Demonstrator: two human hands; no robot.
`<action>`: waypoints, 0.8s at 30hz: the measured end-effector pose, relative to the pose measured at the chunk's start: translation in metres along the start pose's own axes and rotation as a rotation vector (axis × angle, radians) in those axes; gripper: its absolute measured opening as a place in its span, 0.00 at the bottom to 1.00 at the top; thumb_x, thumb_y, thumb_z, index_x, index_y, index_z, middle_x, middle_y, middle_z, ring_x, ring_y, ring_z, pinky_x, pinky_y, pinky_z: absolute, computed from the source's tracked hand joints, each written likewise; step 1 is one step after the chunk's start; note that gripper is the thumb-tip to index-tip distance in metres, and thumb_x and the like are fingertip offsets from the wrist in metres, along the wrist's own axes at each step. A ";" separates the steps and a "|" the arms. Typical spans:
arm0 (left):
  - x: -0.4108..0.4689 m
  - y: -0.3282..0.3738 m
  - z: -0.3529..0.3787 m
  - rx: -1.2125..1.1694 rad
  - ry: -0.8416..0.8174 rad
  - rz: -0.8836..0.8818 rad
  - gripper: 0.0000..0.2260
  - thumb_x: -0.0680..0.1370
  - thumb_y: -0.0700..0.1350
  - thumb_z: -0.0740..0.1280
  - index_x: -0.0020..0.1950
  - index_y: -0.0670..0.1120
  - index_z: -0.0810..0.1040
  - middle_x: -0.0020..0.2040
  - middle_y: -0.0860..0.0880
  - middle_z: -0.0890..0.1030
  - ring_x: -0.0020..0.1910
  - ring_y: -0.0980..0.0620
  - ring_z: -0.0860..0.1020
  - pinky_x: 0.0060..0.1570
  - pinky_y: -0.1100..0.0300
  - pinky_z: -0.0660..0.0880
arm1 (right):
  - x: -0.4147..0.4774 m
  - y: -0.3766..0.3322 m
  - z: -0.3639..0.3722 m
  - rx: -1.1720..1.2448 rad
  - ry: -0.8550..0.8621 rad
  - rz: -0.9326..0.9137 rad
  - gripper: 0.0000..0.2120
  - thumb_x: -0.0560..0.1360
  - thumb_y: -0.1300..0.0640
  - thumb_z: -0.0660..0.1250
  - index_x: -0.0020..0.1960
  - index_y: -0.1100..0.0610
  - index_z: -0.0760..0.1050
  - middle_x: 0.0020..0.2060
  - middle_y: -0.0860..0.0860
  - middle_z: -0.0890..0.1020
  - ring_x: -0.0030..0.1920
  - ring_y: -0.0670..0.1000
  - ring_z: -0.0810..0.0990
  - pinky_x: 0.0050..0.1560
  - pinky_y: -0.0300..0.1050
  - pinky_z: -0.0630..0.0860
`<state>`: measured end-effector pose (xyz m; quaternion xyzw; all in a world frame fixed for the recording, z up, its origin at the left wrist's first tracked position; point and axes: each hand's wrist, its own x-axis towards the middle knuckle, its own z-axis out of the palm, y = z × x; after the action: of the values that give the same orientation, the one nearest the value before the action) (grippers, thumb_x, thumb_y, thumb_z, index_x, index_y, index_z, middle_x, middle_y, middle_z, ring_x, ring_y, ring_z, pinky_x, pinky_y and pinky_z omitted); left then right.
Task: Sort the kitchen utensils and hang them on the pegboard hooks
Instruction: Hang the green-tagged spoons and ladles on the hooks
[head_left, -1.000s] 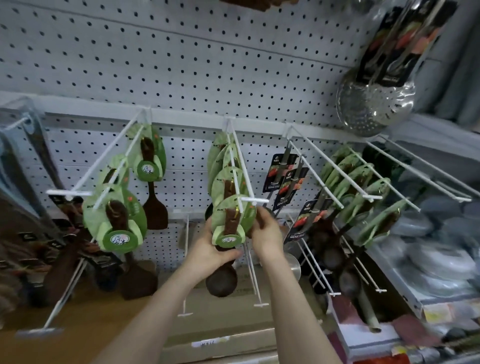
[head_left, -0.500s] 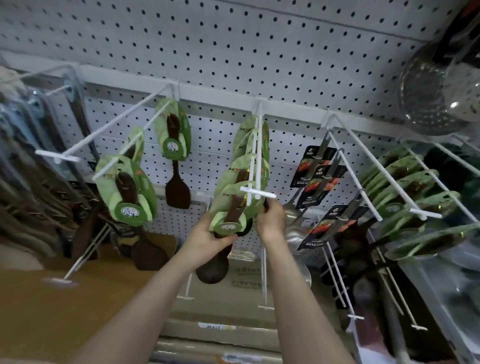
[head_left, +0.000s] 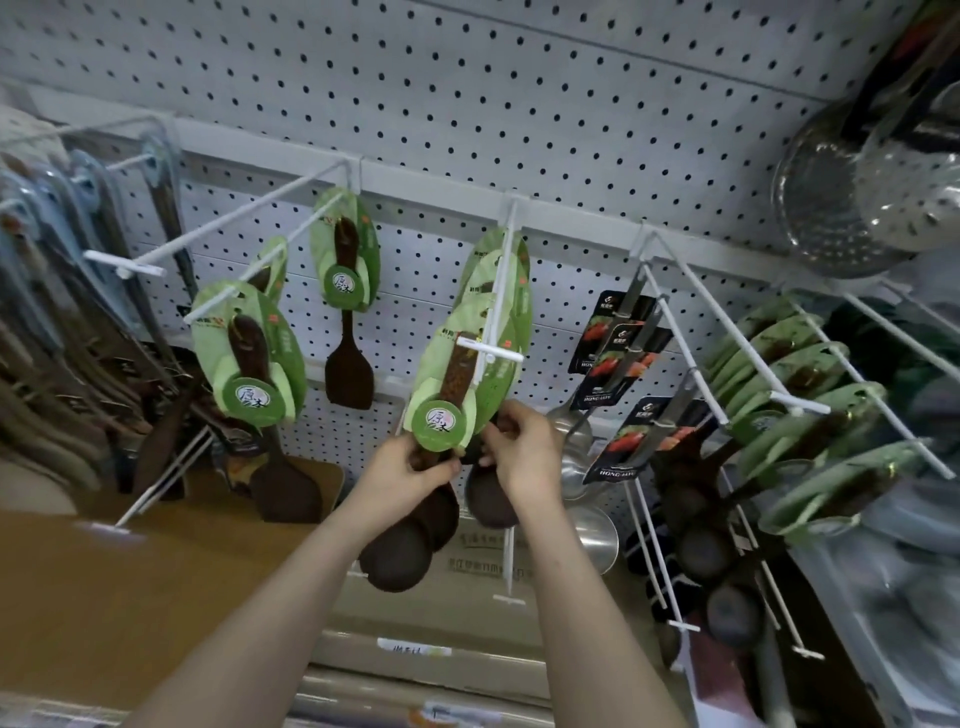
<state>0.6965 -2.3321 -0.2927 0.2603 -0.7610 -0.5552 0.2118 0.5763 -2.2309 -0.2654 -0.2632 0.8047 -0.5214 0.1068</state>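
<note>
The white pegboard is filling the whole background, with rows of long white hooks sticking out toward the camera. On the centre hook a bunch of dark wooden ladles on green leaf-shaped cards is hanging, the front card sitting right at the hook's crossbar tip. More carded spatulas are hanging on the hook to the left, steel ladles and more green-carded ones to the right.

The step in hand looks like seating this bunch. To do it well, the person should be keeping the card holes lined up with the wire and sliding the cards back from the tip together, handles hanging straight.

The left hand is closing narrowly around the front ladle's handle just below its round label. The right hand is pinching, fingers curled, at a handle behind it; which ladle exactly is probably hidden by the cards.
</note>
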 end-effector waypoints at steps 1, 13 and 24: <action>-0.001 0.000 0.001 -0.030 -0.006 -0.007 0.18 0.66 0.53 0.74 0.51 0.46 0.82 0.49 0.50 0.85 0.51 0.53 0.82 0.54 0.57 0.77 | -0.001 -0.001 0.000 -0.002 -0.027 0.013 0.04 0.77 0.61 0.69 0.51 0.58 0.80 0.42 0.55 0.84 0.25 0.45 0.79 0.31 0.44 0.79; -0.009 0.008 -0.007 -0.085 -0.156 -0.027 0.16 0.70 0.42 0.77 0.56 0.51 0.79 0.53 0.52 0.85 0.55 0.55 0.81 0.59 0.59 0.75 | 0.009 -0.007 -0.002 0.051 -0.041 0.107 0.13 0.79 0.67 0.62 0.58 0.58 0.81 0.47 0.50 0.84 0.32 0.37 0.81 0.32 0.30 0.75; 0.018 0.119 -0.059 0.044 0.110 0.259 0.16 0.79 0.36 0.64 0.66 0.49 0.72 0.59 0.54 0.77 0.54 0.61 0.76 0.59 0.68 0.72 | 0.021 -0.123 -0.066 0.057 0.309 -0.203 0.12 0.81 0.59 0.63 0.62 0.51 0.79 0.52 0.45 0.82 0.51 0.47 0.82 0.57 0.50 0.80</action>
<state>0.6997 -2.3577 -0.1610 0.1944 -0.7876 -0.4911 0.3172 0.5673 -2.2299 -0.1248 -0.2565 0.7657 -0.5863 -0.0637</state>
